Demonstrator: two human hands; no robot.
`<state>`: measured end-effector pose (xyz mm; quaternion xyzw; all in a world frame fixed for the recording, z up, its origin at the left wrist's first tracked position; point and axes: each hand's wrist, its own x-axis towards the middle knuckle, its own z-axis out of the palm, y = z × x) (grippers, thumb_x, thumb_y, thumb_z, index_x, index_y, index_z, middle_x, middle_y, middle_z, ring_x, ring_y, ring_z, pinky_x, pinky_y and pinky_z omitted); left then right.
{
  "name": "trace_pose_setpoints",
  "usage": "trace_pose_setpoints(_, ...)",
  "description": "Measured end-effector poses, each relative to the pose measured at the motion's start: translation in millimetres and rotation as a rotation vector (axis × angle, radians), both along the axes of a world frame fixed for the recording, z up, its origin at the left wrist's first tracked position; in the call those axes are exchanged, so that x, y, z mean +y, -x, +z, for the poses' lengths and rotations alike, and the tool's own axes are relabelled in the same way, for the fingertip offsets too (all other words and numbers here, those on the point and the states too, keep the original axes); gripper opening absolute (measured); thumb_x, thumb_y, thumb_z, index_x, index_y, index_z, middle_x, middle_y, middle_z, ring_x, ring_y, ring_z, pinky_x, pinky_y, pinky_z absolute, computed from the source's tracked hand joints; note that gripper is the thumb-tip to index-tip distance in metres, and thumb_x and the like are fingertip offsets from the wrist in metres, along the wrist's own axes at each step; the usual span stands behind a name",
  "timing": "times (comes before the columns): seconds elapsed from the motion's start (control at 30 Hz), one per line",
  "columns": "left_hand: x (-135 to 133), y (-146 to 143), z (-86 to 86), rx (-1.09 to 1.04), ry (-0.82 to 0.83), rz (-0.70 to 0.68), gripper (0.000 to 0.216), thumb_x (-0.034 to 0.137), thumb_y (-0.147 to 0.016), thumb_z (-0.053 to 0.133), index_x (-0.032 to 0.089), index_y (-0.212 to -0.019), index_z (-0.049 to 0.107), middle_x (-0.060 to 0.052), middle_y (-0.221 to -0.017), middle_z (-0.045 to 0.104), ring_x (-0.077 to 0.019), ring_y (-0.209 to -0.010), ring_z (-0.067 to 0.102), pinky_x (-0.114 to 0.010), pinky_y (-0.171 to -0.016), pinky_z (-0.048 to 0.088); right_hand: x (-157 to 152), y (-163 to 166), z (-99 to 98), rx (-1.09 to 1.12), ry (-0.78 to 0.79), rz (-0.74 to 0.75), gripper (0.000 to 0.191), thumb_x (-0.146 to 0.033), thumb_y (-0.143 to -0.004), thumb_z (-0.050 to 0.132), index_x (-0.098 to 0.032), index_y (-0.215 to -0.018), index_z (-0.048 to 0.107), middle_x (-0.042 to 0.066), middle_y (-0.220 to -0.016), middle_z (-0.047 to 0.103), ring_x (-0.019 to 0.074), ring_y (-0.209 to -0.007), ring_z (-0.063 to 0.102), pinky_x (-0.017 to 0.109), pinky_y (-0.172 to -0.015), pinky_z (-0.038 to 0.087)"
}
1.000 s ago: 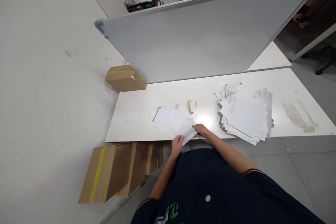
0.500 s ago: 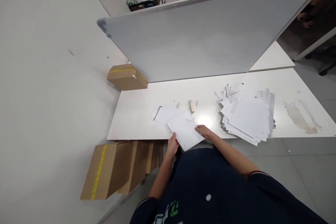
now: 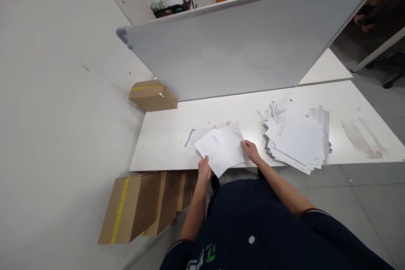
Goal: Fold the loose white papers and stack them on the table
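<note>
A printed sheet of paper [image 3: 212,152] is pinched at its lower left corner by my left hand [image 3: 204,168], thumb on top. My right hand [image 3: 250,150] grips the right edge of another white sheet [image 3: 233,143], which partly lies under the first one. Both papers are above the table's front edge. Behind them, a small cream stapler [image 3: 229,122] is mostly covered, with only its far end showing. More paper [image 3: 190,137] with a dark printed strip lies flat to the left, partly hidden beneath the held sheets.
A large untidy stack of papers [image 3: 299,137] sits on the white table [image 3: 164,143] to the right. A whiteboard [image 3: 221,55] stands along the back. One cardboard box [image 3: 153,96] rests at the far left corner; several more boxes [image 3: 126,211] stand below the table's left side.
The held papers have spread apart, uncovering a printed sheet on the left. The right one has moved up and right, now covering most of the stapler.
</note>
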<state>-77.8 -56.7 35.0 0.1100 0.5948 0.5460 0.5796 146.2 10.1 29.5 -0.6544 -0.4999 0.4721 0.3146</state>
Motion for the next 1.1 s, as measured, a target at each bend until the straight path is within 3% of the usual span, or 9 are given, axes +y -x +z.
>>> trace_pose_setpoints(0.1, 2.2, 8.2, 5.0, 0.030, -0.019, 0.000, 0.027, 0.028, -0.078, 0.052, 0.010, -0.098, 0.057, -0.013, -0.104, 0.061, -0.0198, -0.094, 0.059, -0.035, -0.084, 0.047, 10.4, -18.9, 13.1, 0.040, -0.080, -0.075, 0.028, -0.044, -0.073, 0.041, -0.018, -0.062, 0.046, -0.003, -0.054, 0.044, 0.0108, -0.054, 0.039, 0.020, -0.049, 0.031)
trace_pose_setpoints(0.23, 6.2, 5.1, 13.5, 0.012, -0.033, -0.060, 0.032, 0.032, -0.076, 0.055, 0.009, -0.097, 0.057, -0.014, -0.099, 0.063, -0.0203, -0.091, 0.060, -0.034, -0.079, 0.048, 14.1, -19.9, 24.7, 0.136, -0.037, -0.045, 0.031, -0.048, -0.072, 0.042, -0.018, -0.069, 0.048, -0.002, -0.057, 0.047, 0.0111, -0.054, 0.040, 0.020, -0.048, 0.032)
trace_pose_setpoints(0.4, 10.6, -15.8, 27.8, 0.002, -0.039, -0.160, 0.042, 0.041, -0.071, 0.059, 0.007, -0.096, 0.057, -0.011, -0.082, 0.066, -0.0194, -0.077, 0.062, -0.032, -0.070, 0.049, 3.9, 7.9, 20.2, 0.058, -0.040, 0.044, 0.029, -0.045, -0.072, 0.045, -0.018, -0.064, 0.048, -0.003, -0.055, 0.043, 0.0105, -0.054, 0.039, 0.020, -0.048, 0.031)
trace_pose_setpoints(0.6, 11.6, -28.6, 39.1, -0.006, -0.075, -0.198, 0.047, 0.046, -0.067, 0.061, 0.007, -0.094, 0.057, -0.011, -0.081, 0.065, -0.0175, -0.073, 0.060, -0.029, -0.067, 0.047, -6.3, 24.5, 10.5, 0.066, -0.028, 0.105, 0.028, -0.045, -0.074, 0.044, -0.019, -0.068, 0.051, -0.002, -0.059, 0.048, 0.0116, -0.056, 0.044, 0.022, -0.052, 0.036)
trace_pose_setpoints(0.73, 10.6, -25.9, 40.9, 0.107, -0.090, -0.265, 0.046, 0.048, -0.070, 0.055, 0.008, -0.093, 0.056, -0.006, -0.071, 0.063, -0.0146, -0.065, 0.057, -0.027, -0.062, 0.045, -0.5, 16.5, 10.3, 0.172, -0.034, 0.022, 0.038, -0.043, -0.064, 0.059, -0.021, -0.095, 0.054, 0.004, -0.091, 0.058, 0.0160, -0.077, 0.053, 0.027, -0.067, 0.042)
trace_pose_setpoints(0.8, 10.8, -22.7, 42.3, 0.201, -0.134, -0.327, 0.044, 0.049, -0.072, 0.053, 0.010, -0.092, 0.057, -0.005, -0.069, 0.062, -0.0144, -0.066, 0.056, -0.027, -0.063, 0.044, 4.2, 11.0, 13.6, 0.339, 0.018, 0.100, 0.048, -0.040, -0.062, 0.062, -0.021, -0.105, 0.051, 0.006, -0.099, 0.058, 0.0177, -0.084, 0.054, 0.030, -0.071, 0.043)
trace_pose_setpoints(0.93, 13.6, -16.5, 46.5, 0.495, -0.242, -0.418, 0.037, 0.046, -0.075, 0.050, 0.012, -0.084, 0.060, -0.004, -0.073, 0.062, -0.0155, -0.076, 0.055, -0.026, -0.070, 0.042, 10.7, 4.2, 24.7, 0.562, 0.061, 0.265, 0.038, -0.038, -0.066, 0.059, -0.018, -0.099, 0.057, 0.004, -0.088, 0.063, 0.0190, -0.078, 0.057, 0.033, -0.070, 0.045)
trace_pose_setpoints(1.1, 17.3, -16.7, 35.6, 0.611, -0.306, -0.453, 0.036, 0.042, -0.077, 0.047, 0.014, -0.096, 0.059, -0.007, -0.091, 0.063, -0.0172, -0.091, 0.055, -0.027, -0.080, 0.041, 7.6, -0.7, 29.4, 0.404, -0.151, 0.240, 0.023, -0.034, -0.070, 0.056, -0.020, -0.088, 0.062, 0.004, -0.092, 0.063, 0.0190, -0.086, 0.056, 0.033, -0.080, 0.042)
